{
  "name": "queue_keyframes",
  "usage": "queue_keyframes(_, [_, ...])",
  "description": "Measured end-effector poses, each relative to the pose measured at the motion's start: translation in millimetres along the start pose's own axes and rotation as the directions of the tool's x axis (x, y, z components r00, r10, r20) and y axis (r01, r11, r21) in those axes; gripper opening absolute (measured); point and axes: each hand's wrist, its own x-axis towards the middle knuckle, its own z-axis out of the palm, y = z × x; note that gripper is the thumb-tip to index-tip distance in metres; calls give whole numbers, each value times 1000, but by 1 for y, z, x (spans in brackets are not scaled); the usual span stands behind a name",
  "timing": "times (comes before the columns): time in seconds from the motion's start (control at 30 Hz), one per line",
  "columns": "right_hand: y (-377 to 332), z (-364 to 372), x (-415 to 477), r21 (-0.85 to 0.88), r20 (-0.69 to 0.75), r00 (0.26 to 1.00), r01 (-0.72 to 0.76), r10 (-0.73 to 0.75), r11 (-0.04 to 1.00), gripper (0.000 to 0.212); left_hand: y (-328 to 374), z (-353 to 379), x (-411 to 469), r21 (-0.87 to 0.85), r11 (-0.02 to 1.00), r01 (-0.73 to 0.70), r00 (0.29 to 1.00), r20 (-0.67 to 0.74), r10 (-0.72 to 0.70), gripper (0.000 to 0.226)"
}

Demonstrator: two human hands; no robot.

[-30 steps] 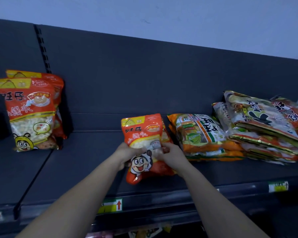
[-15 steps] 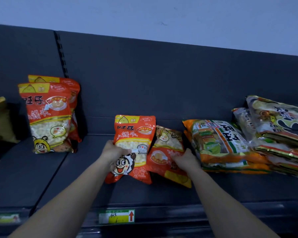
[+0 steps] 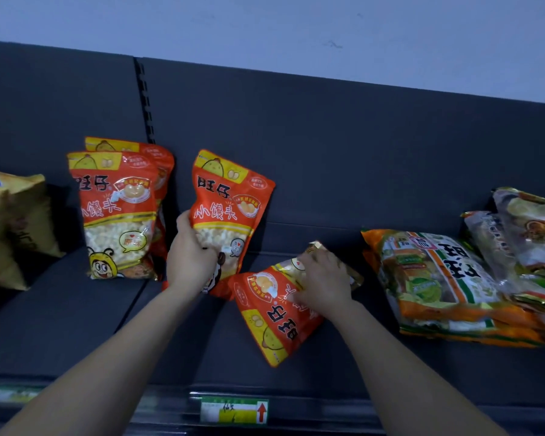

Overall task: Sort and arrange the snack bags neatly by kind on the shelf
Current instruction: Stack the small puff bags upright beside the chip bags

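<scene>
Centrally, the left hand point(image 3: 191, 256) reaches forward on an outstretched bare forearm. Its back faces the camera and its fingers are closed round the lower left edge of an upright red bag point(image 3: 230, 209). This bag is near the middle of the shelf point(image 3: 76, 325), towards the rear edge. It is tilted, with its top corner towards the back panel point(image 3: 328, 152). The hand covers the bag's lower left part, and whether the bottom rests on the shelf cannot be told.

The right hand point(image 3: 323, 284) lies palm down on a second red bag point(image 3: 271, 313), with fingers bent over the bag's far end and clasping it. The fingertips are hidden behind the knuckles. This bag lies flat just right of the upright one, touching its lower corner, with its yellow header pointing towards the shelf's front edge.

Two matching red bags point(image 3: 117, 215) stand one behind the other towards the left end of the shelf, and the rear one shows only along its top and right side. Yellow bags point(image 3: 10, 228) are cut off at the left edge of view. Orange-and-green bags point(image 3: 438, 278) lie stacked towards the right end. Beyond them is a further pile point(image 3: 529, 234), cut off at the frame edge, whose print is too blurred to read. A green price label point(image 3: 233, 410) sits on the front edge rail.
</scene>
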Motion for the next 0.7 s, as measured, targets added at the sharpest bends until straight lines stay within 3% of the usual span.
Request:
queue_keyframes(0.1, [-5,-1,13,-67,193,965,193,-177,979,90,-3,-5,-2,8,1000,-19,1000,-4,19,73])
queue_keyframes(0.23, [-15,-7,25,-238,220,972,136,-83,962,84,-3,-9,-4,-15,1000,-20,1000,-6,20,72])
queue_keyframes(0.33, [-20,-20,30,-311,321,947,113,-8,944,60,-4,-14,-4,-7,1000,-14,1000,-10,14,74])
queue_keyframes(0.43, [-16,-20,29,-102,393,917,-36,73,994,64,-5,-20,-3,-1,1000,-22,999,-27,22,75])
queue_keyframes(0.5, [-12,-15,25,67,353,924,-179,144,982,61,-5,-22,-3,-9,1000,-30,999,-44,30,75])
queue_keyframes(0.57, [-8,-12,21,266,328,915,-326,233,907,54,-3,-24,-3,-15,999,-36,998,-61,35,75])
queue_keyframes(0.7, [-6,-22,17,515,484,839,-502,247,695,47,-1,-29,-5,-49,998,-28,997,-73,24,75])
